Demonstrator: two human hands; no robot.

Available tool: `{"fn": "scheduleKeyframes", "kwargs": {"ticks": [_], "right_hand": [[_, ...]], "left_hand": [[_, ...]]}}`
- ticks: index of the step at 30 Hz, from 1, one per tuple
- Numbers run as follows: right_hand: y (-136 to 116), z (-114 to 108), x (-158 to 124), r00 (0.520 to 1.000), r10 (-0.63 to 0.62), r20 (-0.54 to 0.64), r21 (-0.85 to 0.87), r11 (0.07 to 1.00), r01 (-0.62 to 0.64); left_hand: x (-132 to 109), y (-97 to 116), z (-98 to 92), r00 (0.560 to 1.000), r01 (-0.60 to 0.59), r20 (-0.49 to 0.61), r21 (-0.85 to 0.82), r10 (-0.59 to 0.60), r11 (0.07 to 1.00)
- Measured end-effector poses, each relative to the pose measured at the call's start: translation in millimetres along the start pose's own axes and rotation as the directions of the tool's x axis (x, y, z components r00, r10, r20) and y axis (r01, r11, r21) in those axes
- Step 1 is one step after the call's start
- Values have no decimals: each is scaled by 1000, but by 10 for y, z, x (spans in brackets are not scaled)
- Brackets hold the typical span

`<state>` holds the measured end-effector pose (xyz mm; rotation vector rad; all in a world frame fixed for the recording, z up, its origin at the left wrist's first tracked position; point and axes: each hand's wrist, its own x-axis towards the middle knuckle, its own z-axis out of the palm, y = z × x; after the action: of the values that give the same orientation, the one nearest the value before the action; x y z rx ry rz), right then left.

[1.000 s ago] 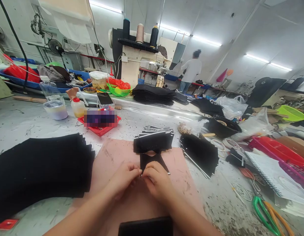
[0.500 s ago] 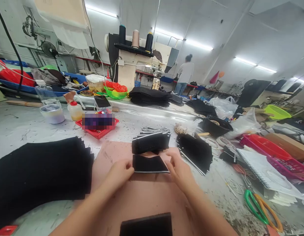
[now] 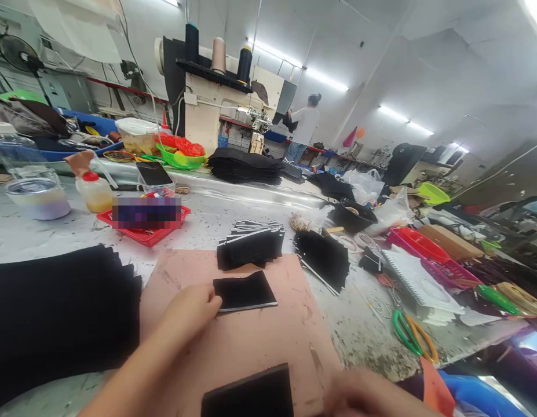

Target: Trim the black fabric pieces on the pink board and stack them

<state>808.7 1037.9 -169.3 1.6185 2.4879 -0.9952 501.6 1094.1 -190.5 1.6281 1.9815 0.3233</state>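
My left hand [image 3: 194, 310] pinches the left edge of a small black fabric piece [image 3: 244, 291], which has a pale strip along its near edge and lies on a pinkish board [image 3: 251, 341]. Low at the right, my right hand [image 3: 359, 394] is smeared by motion, its fingers unclear. Close to it, at the bottom edge, lies another black piece [image 3: 251, 394]. Just beyond the held piece is a fanned stack of black pieces [image 3: 251, 246] with white edges. A second stack of black pieces [image 3: 322, 260] sits to its right.
Large black panels [image 3: 64, 307] cover the left of the table. A red basket [image 3: 150, 234] and a glue bottle [image 3: 94, 191] stand behind. To the right are scissors [image 3: 413, 336], a notebook [image 3: 418, 284] and a pink basket [image 3: 428, 258]. A person [image 3: 305, 124] stands beyond the sewing machine [image 3: 203, 116].
My right hand has left the right side of the fabric piece and moved down toward the bottom right. My left hand stays on the piece, now tilted. The view has swung right.
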Motion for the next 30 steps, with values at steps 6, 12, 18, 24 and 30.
{"fn": "scheduleKeyframes", "kwargs": {"ticks": [6,12,18,24,30], "right_hand": [[-318,38,1029,969,-48,-243,-231,973,-10],[-516,71,1254,976,-23,-216,-360,931,-57],[-573,123,1326,983,-79,-166,-334,942,19],[-253,107,1387,948,47,-313,-41,997,-63],[64,57,665,923,171,-346,189,976,-110]], "left_hand": [[-24,36,28,960,-268,-65,68,272,961],[36,41,89,935,-354,14,21,354,935],[48,50,105,954,-301,11,14,301,954],[37,90,97,963,-270,6,22,270,962],[-23,88,61,964,-266,23,27,265,964]]}}
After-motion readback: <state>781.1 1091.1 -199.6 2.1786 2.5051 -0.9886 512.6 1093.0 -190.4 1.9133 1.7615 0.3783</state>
